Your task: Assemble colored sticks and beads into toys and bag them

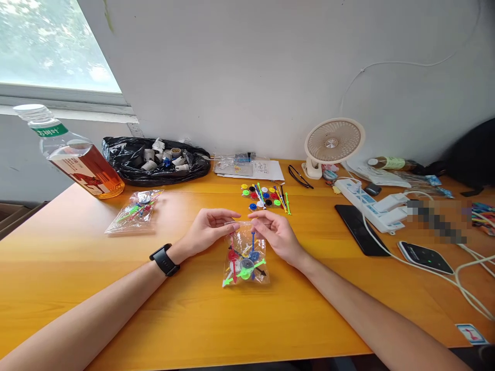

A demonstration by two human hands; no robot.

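A clear plastic bag (266,275) lies on the wooden table in front of me, holding several coloured arrow-shaped spinner pieces (234,268) and round discs in red, blue, green, black and white. My left hand (211,226) pinches the bag's top left corner between thumb and fingers. At the top right corner my right hand (276,234) pinches the bag likewise. Just beyond my hands, loose coloured discs and arrows (266,196) lie in a small pile. A second filled clear bag (137,211) rests to the left.
At left stands a tea bottle (83,159), with a black plastic bag (154,172) of cardboard tubes behind. A small fan (333,144), glasses (299,176), a power strip (367,203), a black phone (359,229) and white cables occupy the right. The table's front edge runs below my arms.
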